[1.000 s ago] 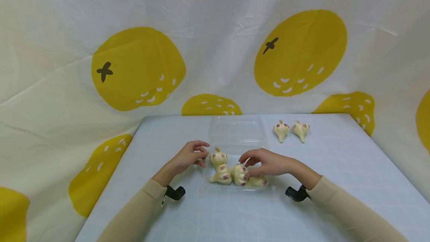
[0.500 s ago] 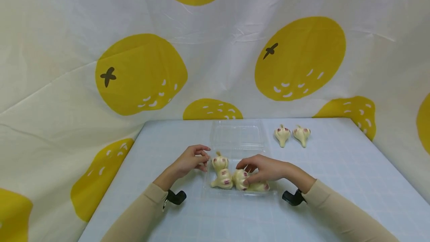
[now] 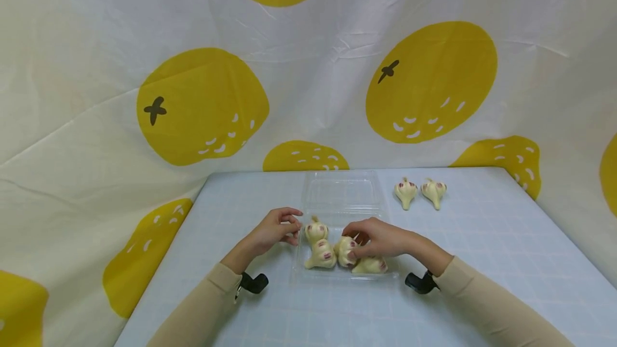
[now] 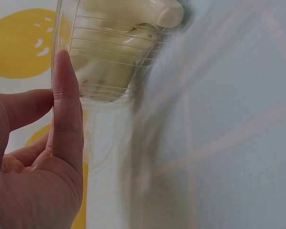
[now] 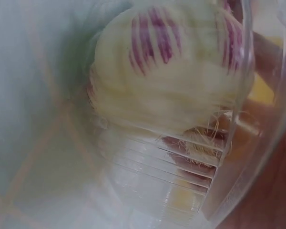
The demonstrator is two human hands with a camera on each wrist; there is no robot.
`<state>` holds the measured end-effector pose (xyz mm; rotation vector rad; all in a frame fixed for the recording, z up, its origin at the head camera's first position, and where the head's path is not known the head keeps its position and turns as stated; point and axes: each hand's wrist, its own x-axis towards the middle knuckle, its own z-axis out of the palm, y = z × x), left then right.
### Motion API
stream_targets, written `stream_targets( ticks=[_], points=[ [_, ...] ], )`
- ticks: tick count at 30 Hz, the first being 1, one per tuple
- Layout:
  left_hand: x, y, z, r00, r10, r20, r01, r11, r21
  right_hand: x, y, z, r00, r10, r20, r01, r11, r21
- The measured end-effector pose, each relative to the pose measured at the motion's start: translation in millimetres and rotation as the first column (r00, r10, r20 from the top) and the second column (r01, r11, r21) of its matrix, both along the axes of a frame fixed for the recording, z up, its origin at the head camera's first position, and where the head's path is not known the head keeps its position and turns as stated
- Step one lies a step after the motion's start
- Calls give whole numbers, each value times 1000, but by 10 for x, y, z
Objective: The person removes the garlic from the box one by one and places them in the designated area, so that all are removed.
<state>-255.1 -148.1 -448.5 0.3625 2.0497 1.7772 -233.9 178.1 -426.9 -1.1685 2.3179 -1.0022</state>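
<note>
A clear plastic box (image 3: 308, 273) stands on the table with several garlic bulbs in it. My left hand (image 3: 276, 231) is at its left rim; in the left wrist view the thumb and index finger (image 4: 66, 109) pinch that edge. My right hand (image 3: 381, 238) reaches into the box from the right and grips a garlic bulb (image 3: 345, 251) between thumb and fingers. Right below this hand lies another garlic bulb (image 3: 371, 265), its purple-striped end seen through the wall in the right wrist view. Two more bulbs, an upper one (image 3: 316, 231) and a lower one (image 3: 322, 254), fill the left side.
The box's transparent lid (image 3: 343, 191) lies folded back behind it. Two garlic bulbs, one left (image 3: 406, 193) and one right (image 3: 434, 193), lie on the table (image 3: 482, 250) at the back right. A lemon-print cloth (image 3: 308, 68) hangs behind the table.
My right hand has moved onto the middle bulb and shifted it slightly back from the front wall. The lower left bulb has turned a little. My left hand stays at the rim.
</note>
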Motion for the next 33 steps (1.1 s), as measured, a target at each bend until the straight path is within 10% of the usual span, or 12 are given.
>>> stream_targets(
  ticks=[9, 25, 33],
  points=[
    [21, 8, 9, 1000, -2, -4, 2, 1000, 2, -4, -3, -40, 996, -87, -12, 88, 996, 26],
    [-11, 3, -34, 1000, 3, -10, -3, 1000, -15, -5, 16, 82, 998, 61, -16, -60, 997, 55],
    [-13, -4, -18, 1000, 1, -10, -1, 1000, -9, -51, 32, 63, 999, 9, -39, -7, 999, 41]
  ],
)
